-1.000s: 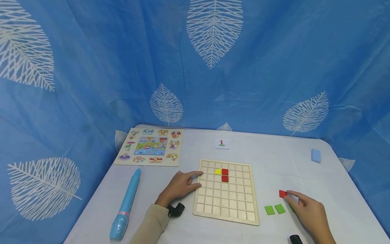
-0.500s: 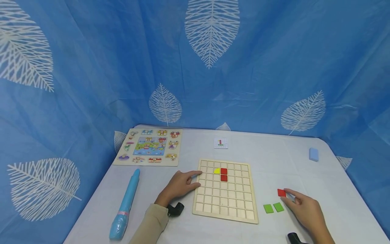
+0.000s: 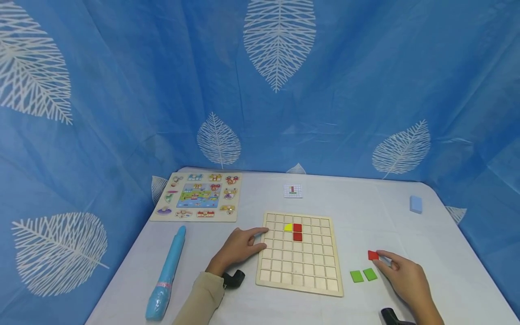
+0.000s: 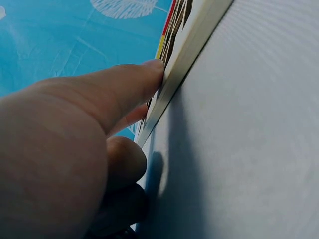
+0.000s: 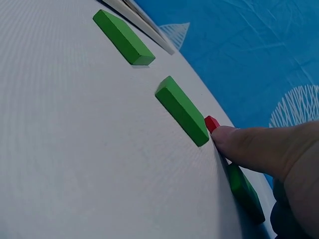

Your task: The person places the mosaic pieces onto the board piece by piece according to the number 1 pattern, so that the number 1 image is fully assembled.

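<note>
The right hand (image 3: 404,277) pinches a small red tile (image 3: 373,255) between thumb and fingertips, just off the bench (image 3: 357,203), to the right of the wooden grid board (image 3: 298,255) and well apart from it. Two green tiles (image 3: 363,275) lie flat side by side between the board and that hand; the right wrist view shows a third green tile (image 5: 245,191) under the fingers. The left hand (image 3: 239,247) rests on the bench with straight fingers pressed against the board's left edge, gripping nothing. On the board, a yellow piece (image 3: 288,227) sits beside two red tiles (image 3: 298,232) in the upper rows.
</note>
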The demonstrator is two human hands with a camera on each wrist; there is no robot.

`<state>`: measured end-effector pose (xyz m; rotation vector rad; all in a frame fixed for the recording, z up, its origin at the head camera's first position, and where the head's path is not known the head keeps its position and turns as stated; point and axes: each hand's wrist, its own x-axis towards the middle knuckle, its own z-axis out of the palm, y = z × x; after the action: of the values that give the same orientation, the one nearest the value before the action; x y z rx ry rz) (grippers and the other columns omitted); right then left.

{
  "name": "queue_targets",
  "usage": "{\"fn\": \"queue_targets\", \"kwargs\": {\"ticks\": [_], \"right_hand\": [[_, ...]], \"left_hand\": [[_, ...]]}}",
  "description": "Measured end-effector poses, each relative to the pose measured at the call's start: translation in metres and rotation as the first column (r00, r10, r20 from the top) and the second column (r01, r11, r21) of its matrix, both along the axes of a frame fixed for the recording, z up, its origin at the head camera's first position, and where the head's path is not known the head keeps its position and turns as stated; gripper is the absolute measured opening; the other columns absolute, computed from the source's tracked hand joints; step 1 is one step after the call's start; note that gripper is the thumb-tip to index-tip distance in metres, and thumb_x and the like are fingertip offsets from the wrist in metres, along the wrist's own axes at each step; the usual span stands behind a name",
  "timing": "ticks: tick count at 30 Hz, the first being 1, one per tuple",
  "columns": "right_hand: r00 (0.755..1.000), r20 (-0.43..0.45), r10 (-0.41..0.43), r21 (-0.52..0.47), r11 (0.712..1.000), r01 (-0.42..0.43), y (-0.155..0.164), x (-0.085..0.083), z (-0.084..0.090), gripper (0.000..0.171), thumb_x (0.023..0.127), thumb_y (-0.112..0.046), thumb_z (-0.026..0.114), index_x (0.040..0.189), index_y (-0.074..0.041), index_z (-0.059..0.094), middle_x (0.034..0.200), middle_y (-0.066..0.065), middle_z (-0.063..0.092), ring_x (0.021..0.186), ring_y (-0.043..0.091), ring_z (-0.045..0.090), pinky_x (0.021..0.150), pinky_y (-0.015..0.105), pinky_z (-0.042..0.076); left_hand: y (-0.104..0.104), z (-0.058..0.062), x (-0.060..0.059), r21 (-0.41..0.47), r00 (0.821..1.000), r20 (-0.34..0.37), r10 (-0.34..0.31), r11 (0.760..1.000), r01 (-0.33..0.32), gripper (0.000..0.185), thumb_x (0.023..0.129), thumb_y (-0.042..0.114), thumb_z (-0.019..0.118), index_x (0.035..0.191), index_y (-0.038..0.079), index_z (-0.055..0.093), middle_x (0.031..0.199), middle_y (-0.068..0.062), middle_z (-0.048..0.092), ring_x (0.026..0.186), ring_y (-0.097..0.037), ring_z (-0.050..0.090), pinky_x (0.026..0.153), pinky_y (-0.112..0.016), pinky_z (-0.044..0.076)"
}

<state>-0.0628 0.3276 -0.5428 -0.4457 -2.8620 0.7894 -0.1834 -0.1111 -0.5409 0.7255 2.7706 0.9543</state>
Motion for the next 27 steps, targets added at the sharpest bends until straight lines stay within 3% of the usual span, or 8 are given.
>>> {"fn": "queue_targets", "kwargs": {"ticks": [11, 20, 27], "right_hand": [[1.000, -0.003, -0.014, 0.004, 1.000, 0.014, -0.002, 0.000, 0.000, 0.042, 0.090, -0.025, 0.080, 0.123, 0.001, 0.071, 0.058, 0.002, 0.039, 0.056, 0.021, 0.035, 0.053, 0.032, 0.028], [0.997, -0.077, -0.014, 0.035, 0.999, 0.017, -0.008, 0.000, -0.001, 0.038, 0.089, -0.023, 0.081, 0.118, 0.001, 0.074, 0.057, 0.001, 0.039, 0.053, 0.018, 0.034, 0.050, 0.031, 0.028], [0.996, -0.086, -0.010, 0.022, 1.000, 0.012, -0.019, -0.002, 0.005, 0.041, 0.089, -0.029, 0.081, 0.118, -0.001, 0.074, 0.057, 0.000, 0.040, 0.052, 0.017, 0.035, 0.049, 0.030, 0.028]], "left_hand": [[0.000, 0.001, 0.000, -0.007, 1.000, 0.005, 0.005, 1.000, -0.005, 0.045, 0.094, 0.042, 0.072, 0.137, 0.029, 0.066, 0.056, 0.011, 0.041, 0.049, -0.005, 0.033, 0.055, -0.026, 0.029], [-0.002, 0.000, 0.000, 0.003, 1.000, 0.000, -0.002, 1.000, 0.002, 0.045, 0.094, 0.043, 0.073, 0.137, 0.030, 0.067, 0.056, 0.011, 0.041, 0.050, -0.005, 0.032, 0.057, -0.027, 0.029], [-0.003, 0.002, -0.001, -0.015, 1.000, -0.005, -0.010, 1.000, 0.010, 0.046, 0.094, 0.044, 0.072, 0.138, 0.030, 0.066, 0.056, 0.013, 0.041, 0.050, -0.005, 0.032, 0.061, -0.027, 0.030]]}}
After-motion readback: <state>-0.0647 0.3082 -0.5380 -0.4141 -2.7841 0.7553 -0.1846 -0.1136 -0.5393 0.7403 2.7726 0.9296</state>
